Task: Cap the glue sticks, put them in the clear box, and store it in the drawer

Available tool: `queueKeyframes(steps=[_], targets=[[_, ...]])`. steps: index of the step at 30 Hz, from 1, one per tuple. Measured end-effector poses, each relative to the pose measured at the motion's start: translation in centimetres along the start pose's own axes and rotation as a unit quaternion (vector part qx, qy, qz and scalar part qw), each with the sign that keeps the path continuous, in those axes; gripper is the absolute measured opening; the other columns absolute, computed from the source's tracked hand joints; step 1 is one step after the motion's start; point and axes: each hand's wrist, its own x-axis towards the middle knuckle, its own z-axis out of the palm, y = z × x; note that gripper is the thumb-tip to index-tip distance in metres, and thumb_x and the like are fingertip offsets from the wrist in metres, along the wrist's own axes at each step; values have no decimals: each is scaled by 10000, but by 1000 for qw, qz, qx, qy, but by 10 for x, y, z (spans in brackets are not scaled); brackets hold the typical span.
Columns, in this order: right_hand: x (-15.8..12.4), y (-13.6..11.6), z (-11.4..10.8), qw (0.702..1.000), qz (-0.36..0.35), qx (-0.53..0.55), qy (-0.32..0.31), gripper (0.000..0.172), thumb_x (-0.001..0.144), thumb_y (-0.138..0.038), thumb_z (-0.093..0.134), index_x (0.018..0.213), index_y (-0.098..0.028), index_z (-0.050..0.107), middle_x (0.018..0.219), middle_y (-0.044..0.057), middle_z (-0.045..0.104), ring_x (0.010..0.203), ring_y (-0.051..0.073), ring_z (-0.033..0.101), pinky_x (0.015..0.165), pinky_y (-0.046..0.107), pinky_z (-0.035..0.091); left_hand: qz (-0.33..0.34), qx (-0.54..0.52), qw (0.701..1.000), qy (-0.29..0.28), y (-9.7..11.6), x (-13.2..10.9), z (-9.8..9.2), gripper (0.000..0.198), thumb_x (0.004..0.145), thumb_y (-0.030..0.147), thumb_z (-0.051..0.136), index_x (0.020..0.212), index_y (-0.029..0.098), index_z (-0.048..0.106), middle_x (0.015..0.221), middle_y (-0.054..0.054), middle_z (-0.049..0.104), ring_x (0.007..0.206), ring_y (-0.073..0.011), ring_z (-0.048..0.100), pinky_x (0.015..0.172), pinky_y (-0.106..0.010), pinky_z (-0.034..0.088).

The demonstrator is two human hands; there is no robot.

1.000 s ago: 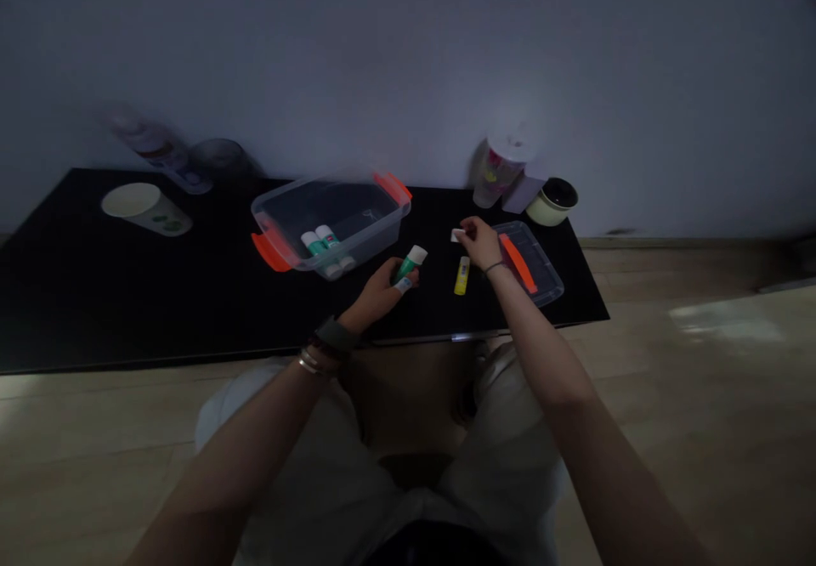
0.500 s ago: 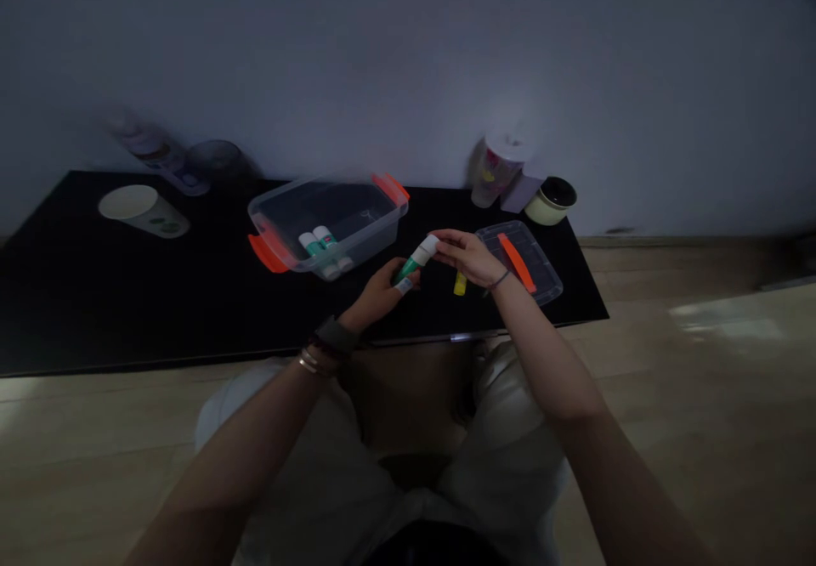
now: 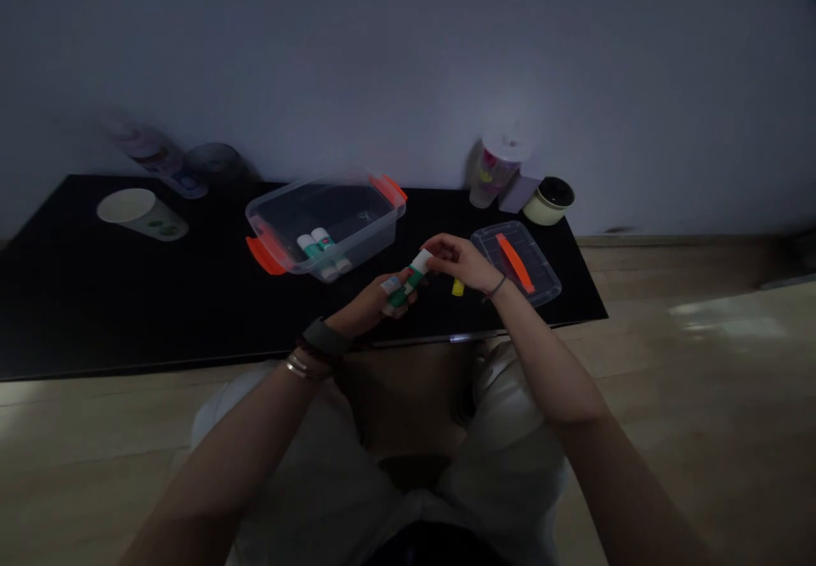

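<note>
Green glue stick (image 3: 411, 281) — we find it held at a slant above the black table (image 3: 127, 294), at centre frame, its white cap end pointing up and to the right. The left hand (image 3: 370, 304) is clenched around the lower barrel, with its fingers (image 3: 390, 287) wrapped across the green body. The right hand (image 3: 462, 262) comes in from the right, and its fingertips (image 3: 433, 247) reach the white cap; we cannot tell whether they grip it firmly or only touch it.

A yellow glue stick (image 3: 457, 288) lies on the table just below the right hand, partly hidden by it. To the left of centre stands a clear plastic box (image 3: 325, 217) with orange handles, two glue sticks (image 3: 312, 245) lying inside. A clear lid (image 3: 519, 264) with an orange strip lies to the right of the hands. Along the far edge we record a paper cup (image 3: 141, 213) at upper left, and a lidded plastic cup (image 3: 494, 177) and a small round jar (image 3: 549, 201) at upper right — both beside the wall.
</note>
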Motion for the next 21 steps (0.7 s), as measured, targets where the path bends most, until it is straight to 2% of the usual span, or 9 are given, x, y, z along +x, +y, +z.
queueKeyframes(steps=[6, 10, 14, 21], targets=[[-10, -21, 8, 986, -48, -154, 44, 346, 915, -527, 573, 840, -190, 562, 675, -43, 487, 610, 101, 432, 577, 244, 334, -36, -32, 994, -97, 4, -1, 0, 574, 905, 658, 527, 1029, 109, 640, 617, 34, 459, 403, -49, 361, 363, -189, 256], [-16, -30, 13, 965, -66, -250, 36, 403, 988, -503, 434, 719, -203, 450, 607, -57, 387, 568, 94, 376, 575, 257, 270, -34, -13, 991, -129, 5, -4, 2, 554, 924, 648, 505, 1031, 118, 623, 635, 37, 457, 407, -43, 344, 362, -186, 257], [-16, -27, 20, 952, -59, -299, 35, 416, 1007, -460, 354, 672, -214, 366, 595, -44, 381, 564, 101, 383, 580, 265, 249, -5, 43, 992, -120, 10, -9, 7, 487, 917, 615, 551, 980, 134, 593, 678, 30, 476, 444, -39, 362, 382, -179, 267], [-8, -15, 29, 940, -39, -331, 66, 415, 1022, -451, 347, 682, -217, 394, 588, -28, 423, 563, 121, 426, 583, 275, 239, 54, 161, 984, -51, 17, -11, 11, 574, 860, 730, 532, 884, 157, 521, 677, 31, 485, 472, -50, 399, 428, -192, 323]])
